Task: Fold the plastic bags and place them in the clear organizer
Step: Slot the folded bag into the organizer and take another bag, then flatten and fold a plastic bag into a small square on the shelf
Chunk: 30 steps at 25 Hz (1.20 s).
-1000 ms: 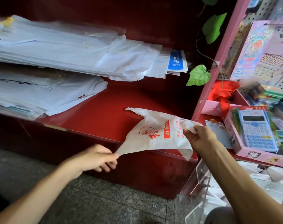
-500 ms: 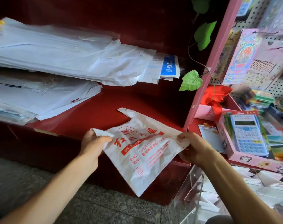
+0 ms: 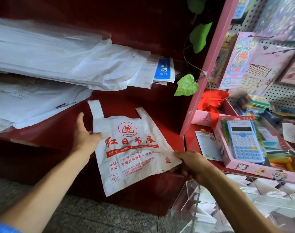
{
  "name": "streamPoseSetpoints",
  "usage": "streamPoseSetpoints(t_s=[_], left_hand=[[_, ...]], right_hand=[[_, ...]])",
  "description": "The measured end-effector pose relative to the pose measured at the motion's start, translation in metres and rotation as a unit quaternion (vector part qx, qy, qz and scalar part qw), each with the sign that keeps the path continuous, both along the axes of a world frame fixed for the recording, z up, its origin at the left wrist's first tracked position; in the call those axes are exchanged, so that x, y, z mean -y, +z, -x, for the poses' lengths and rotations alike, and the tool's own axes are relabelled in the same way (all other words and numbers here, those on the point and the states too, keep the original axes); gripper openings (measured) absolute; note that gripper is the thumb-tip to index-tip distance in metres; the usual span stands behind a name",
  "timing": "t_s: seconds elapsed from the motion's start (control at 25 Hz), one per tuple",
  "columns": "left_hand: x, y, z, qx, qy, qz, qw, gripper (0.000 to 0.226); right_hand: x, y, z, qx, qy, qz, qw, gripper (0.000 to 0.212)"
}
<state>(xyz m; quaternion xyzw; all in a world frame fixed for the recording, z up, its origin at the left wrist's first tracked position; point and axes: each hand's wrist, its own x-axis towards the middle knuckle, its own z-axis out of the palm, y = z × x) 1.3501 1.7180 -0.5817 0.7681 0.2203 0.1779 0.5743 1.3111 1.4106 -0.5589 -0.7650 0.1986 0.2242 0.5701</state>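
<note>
plastic bag [image 3: 131, 148] spread flat between left hand [image 3: 86, 137] and right hand [image 3: 192, 165].

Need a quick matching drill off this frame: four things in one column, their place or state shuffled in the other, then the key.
Things:
1. white plastic bag with red print
2. clear acrylic organizer
3. light blue calculator in a pink box
4. green fabric leaf on a thin vine

Places or states:
A. hanging by the pink shelf post
B. spread flat, unfolded, held at two edges by the left hand and right hand
C. bottom right, folded white bags already in its compartments
D. lying on the red counter to the right

Pairs: 1-B, 2-C, 3-D, 4-A
</note>
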Motion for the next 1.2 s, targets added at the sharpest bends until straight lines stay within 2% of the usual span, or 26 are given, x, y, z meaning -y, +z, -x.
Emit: streamPoseSetpoints(t_s=[0.08, 0.12, 0.2, 0.28, 0.32, 0.36, 0.44, 0.48, 0.52, 0.6, 0.68, 0.72, 0.8, 0.88, 0.96, 1.04, 1.12, 1.2], left_hand=[[-0.003, -0.002, -0.001, -0.008, 0.001, -0.137, 0.991, 0.070], [0.000, 0.001, 0.003, 0.014, -0.019, -0.216, 0.976, 0.053], [0.015, 0.009, 0.016, 0.080, -0.113, -0.326, 0.935, 0.022], [0.038, 0.013, 0.033, 0.087, -0.223, -0.380, 0.894, 0.015], [0.047, 0.009, 0.038, 0.064, -0.272, -0.393, 0.876, 0.019], [0.053, 0.004, 0.042, 0.027, -0.313, -0.410, 0.856, 0.030], [0.055, -0.012, 0.041, -0.027, -0.369, -0.469, 0.802, 0.050], [0.051, -0.018, 0.038, -0.030, -0.384, -0.476, 0.791, 0.050], [0.047, -0.022, 0.035, -0.016, -0.392, -0.460, 0.797, 0.045], [0.041, -0.030, 0.027, 0.024, -0.398, -0.407, 0.822, 0.040], [0.042, -0.036, 0.020, 0.054, -0.429, -0.381, 0.817, 0.047], [0.043, -0.038, 0.017, 0.067, -0.445, -0.377, 0.809, 0.055], [0.038, -0.041, 0.011, 0.031, -0.456, -0.399, 0.794, 0.077], [0.022, -0.039, 0.010, -0.048, -0.439, -0.460, 0.770, 0.103], [0.001, -0.034, 0.012, -0.092, -0.436, -0.497, 0.744, 0.104], [-0.015, -0.033, 0.017, -0.101, -0.441, -0.525, 0.721, 0.108], [-0.022, -0.037, 0.022, -0.077, -0.440, -0.554, 0.703, 0.096], [-0.029, -0.040, 0.026, -0.042, -0.431, -0.567, 0.700, 0.081]], right_hand=[[-0.007, -0.003, -0.002, 0.022, -0.006, 0.001, 1.000, 0.041], [-0.011, -0.005, -0.004, 0.026, -0.018, -0.009, 0.999, 0.040], [-0.023, -0.009, -0.008, 0.028, -0.033, -0.028, 0.999, 0.039], [-0.031, -0.010, -0.009, 0.050, -0.015, 0.013, 0.999, 0.035], [-0.034, -0.007, -0.009, 0.084, 0.003, 0.086, 0.993, 0.031], [-0.036, -0.004, -0.009, 0.137, 0.020, 0.190, 0.972, 0.025], [-0.039, -0.002, -0.012, 0.241, 0.027, 0.371, 0.896, 0.017], [-0.043, 0.000, -0.012, 0.283, 0.028, 0.397, 0.873, 0.017], [-0.049, -0.002, -0.015, 0.332, 0.041, 0.380, 0.862, 0.022], [-0.068, -0.013, -0.017, 0.415, 0.143, 0.293, 0.849, 0.038], [-0.088, -0.031, -0.016, 0.397, 0.277, 0.233, 0.844, 0.048], [-0.094, -0.041, -0.017, 0.371, 0.320, 0.245, 0.837, 0.052], [-0.094, -0.055, -0.020, 0.329, 0.354, 0.320, 0.815, 0.068], [-0.081, -0.059, -0.024, 0.313, 0.348, 0.386, 0.795, 0.089], [-0.066, -0.057, -0.027, 0.293, 0.349, 0.405, 0.793, 0.100], [-0.055, -0.055, -0.026, 0.275, 0.368, 0.413, 0.787, 0.108], [-0.047, -0.053, -0.020, 0.278, 0.406, 0.428, 0.758, 0.117], [-0.037, -0.052, -0.016, 0.292, 0.440, 0.452, 0.719, 0.120]])
